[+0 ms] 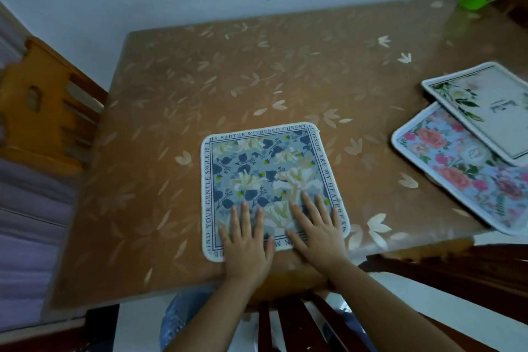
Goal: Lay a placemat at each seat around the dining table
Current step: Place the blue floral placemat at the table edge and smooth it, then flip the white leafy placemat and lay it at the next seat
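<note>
Both hands, left hand [246, 240] and right hand [315, 227], lie flat with straight, spread fingers on the near edge of a rounded-square blue floral placemat [265, 174] on the glossy leaf-patterned tabletop [228, 71]. Two more floral placemats, a white placemat [491, 106] overlapping a pink placemat [457, 168], lie far right.

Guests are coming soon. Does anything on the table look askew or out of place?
On the right, the white placemat lies partly over the pink placemat, both skewed. The blue placemat lies flat under the left hand and right hand.
</note>
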{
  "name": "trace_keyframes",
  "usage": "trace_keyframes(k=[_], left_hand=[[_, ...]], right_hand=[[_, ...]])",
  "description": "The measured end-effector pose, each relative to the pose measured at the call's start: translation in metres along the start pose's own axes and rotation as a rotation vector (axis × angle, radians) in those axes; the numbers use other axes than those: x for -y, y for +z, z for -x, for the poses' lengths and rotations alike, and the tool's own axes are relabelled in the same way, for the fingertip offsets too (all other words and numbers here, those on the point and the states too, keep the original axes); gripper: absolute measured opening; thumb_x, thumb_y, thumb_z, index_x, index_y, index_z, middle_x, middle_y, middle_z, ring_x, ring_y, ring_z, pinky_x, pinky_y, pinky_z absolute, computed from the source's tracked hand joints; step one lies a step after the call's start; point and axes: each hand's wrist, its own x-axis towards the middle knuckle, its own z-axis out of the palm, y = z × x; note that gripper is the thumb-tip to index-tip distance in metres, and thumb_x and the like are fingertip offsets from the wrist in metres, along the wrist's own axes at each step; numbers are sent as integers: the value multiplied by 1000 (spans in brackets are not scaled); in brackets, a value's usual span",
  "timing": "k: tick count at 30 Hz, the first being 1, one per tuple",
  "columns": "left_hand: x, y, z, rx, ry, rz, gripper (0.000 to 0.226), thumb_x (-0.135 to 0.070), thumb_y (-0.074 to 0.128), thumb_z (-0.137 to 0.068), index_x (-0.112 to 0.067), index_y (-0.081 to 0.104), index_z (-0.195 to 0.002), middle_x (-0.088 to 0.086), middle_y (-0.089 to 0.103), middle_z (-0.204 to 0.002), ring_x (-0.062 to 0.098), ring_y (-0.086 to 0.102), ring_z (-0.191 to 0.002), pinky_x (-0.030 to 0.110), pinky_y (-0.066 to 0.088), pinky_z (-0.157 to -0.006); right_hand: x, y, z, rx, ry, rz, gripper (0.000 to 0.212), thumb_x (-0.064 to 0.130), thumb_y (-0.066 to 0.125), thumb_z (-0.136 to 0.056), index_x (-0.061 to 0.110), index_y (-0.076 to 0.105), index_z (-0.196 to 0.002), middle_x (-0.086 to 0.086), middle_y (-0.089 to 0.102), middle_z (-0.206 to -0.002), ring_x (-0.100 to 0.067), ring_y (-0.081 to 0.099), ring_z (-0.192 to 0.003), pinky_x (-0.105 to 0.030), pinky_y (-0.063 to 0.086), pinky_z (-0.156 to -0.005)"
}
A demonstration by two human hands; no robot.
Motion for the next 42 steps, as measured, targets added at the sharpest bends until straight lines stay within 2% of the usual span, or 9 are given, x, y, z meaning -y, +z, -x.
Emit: trace_keyframes(k=[3,6,9,14,18,23,30,35,42], left_hand=[[-13,1,2,30,23,65,58,-46,24,-92,-20,16,-143,7,7,-154,29,-2,-140,53,8,-111],[-37,-11,-1,-53,50,202,50,-34,36,-93,-16,29,-138,4,24,-150,19,9,-139,42,8,-114],[-67,-30,-2,-159,67,265,45,-31,42,-92,-15,38,-134,4,34,-146,20,19,-137,43,12,-112],[-131,-58,5,-356,206,211,34,-17,59,-82,-7,60,-114,15,57,-125,32,47,-122,54,33,-101],[-190,-74,17,-448,273,220,37,-25,41,-83,-11,65,-107,11,63,-117,29,54,-115,52,41,-94],[-253,-80,18,-444,305,216,40,-30,36,-85,-14,60,-113,7,61,-122,26,50,-120,52,39,-97],[-303,-81,16,-474,304,205,39,-31,37,-86,-17,57,-116,4,59,-124,24,48,-122,50,36,-99],[-327,-85,20,-499,364,218,34,-26,47,-82,-12,62,-109,8,63,-117,27,54,-115,53,42,-93],[-350,-74,35,-451,428,254,36,-26,46,-86,-9,57,-116,12,58,-125,29,45,-123,54,31,-102]], right_hand=[[-2,-10,11,35,-77,-62,60,52,41,-89,32,20,-141,1,14,-153,-23,0,-141,-45,0,-114],[-13,-33,18,22,-96,-84,57,42,47,-87,29,26,-139,1,29,-149,-19,16,-140,-41,18,-112],[-33,-63,24,-61,-87,-48,54,39,49,-86,26,32,-136,-3,35,-146,-21,24,-137,-44,25,-109],[-78,-116,35,-135,-89,22,51,37,49,-87,24,34,-134,-3,35,-146,-23,24,-137,-48,23,-109],[-117,-154,49,-174,-129,47,51,35,50,-87,23,35,-135,-3,36,-145,-20,27,-136,-43,27,-108],[-172,-190,70,-214,-111,24,48,33,52,-87,21,40,-133,-4,42,-142,-22,34,-132,-40,30,-107],[-220,-221,85,-262,-46,6,47,30,60,-83,15,48,-126,-11,52,-133,-29,45,-125,-47,39,-100],[-239,-226,104,-324,4,9,49,30,62,-82,15,48,-126,-10,51,-133,-31,44,-125,-49,38,-100],[-259,-236,134,-337,101,-7,49,31,57,-85,18,43,-130,-7,45,-139,-27,38,-128,-46,35,-102]])
